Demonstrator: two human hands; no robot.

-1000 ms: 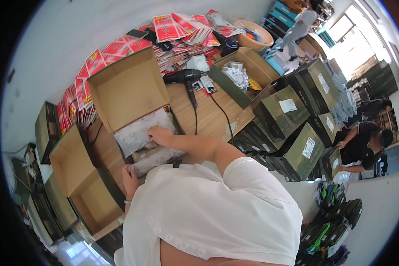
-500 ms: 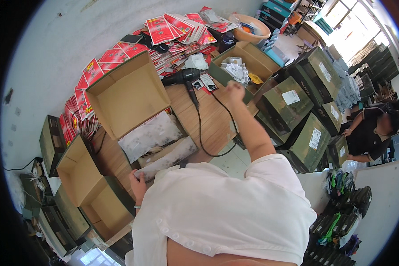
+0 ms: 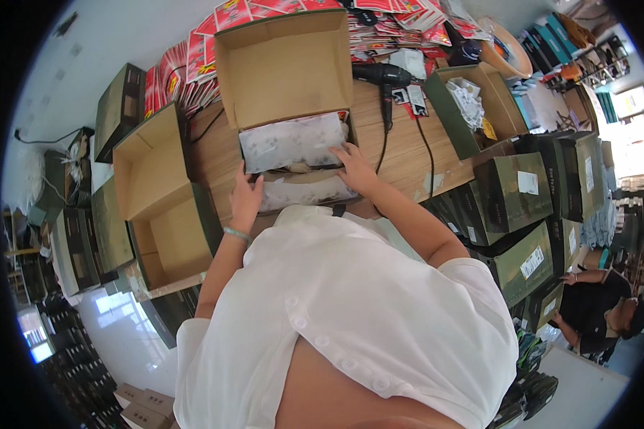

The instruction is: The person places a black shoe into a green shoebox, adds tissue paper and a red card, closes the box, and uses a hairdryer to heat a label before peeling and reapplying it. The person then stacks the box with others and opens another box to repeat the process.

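Before me on the wooden table stands a shoe box, its lid raised, tan inside and dark green outside. Inside lie a bundle in patterned white tissue paper and a nearer tissue-paper bundle, with a brownish strip between them. At the box's left side is my left hand, thumb and fingers apart. My right hand reaches over the right side, its fingers stretched onto the tissue paper. Neither hand visibly grips anything; some right fingertips are hard to make out.
A black hair dryer with a dangling cord lies right of the box. Farther right is an open box of white packets, beside stacked green boxes. An open box stands left. Red printed packs line the wall. A person works at far right.
My right hand has come back from beside the box of white packets to the tissue-wrapped bundles. My left hand has shifted to the box's left side. The view has turned.
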